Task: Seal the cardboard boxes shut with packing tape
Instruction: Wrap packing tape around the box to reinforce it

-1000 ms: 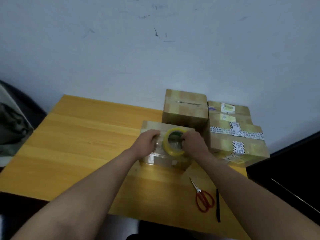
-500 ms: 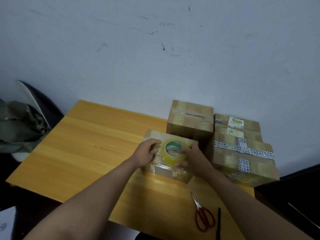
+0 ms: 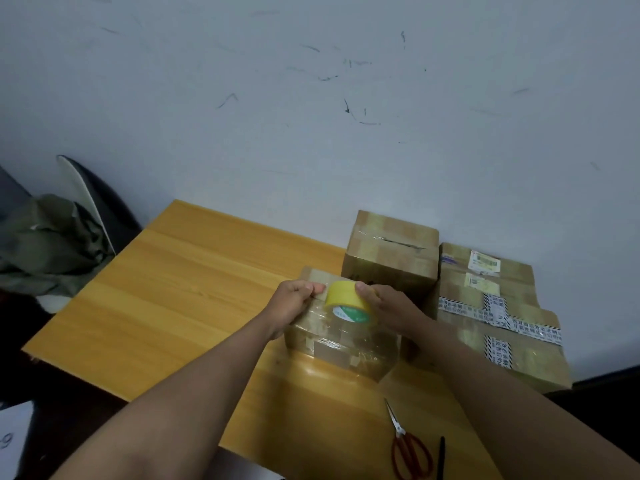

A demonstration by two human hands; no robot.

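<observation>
Cardboard box [image 3: 341, 344] sits mid-table [image 3: 173, 289], flaps closed, shiny tape over top and front; contents hidden. Right hand [image 3: 391, 306] grasps the yellow tape roll [image 3: 348, 301] standing on the box top. Left hand [image 3: 294, 303] pinches the tape end beside the roll. Two more closed boxes [image 3: 391, 254] [image 3: 498, 317] behind and right. Scissors [image 3: 408, 448] near the front edge.

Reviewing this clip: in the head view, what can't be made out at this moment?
- Near box: top seam hidden by both hands and the tape roll.
- Left hand: grip on the tape end unclear; fingertips small and curled under.
- Right hand: fingers behind the roll are hidden.
- Labels on the right box: text too small.
- Scissors: handles cut off by the bottom edge.
</observation>
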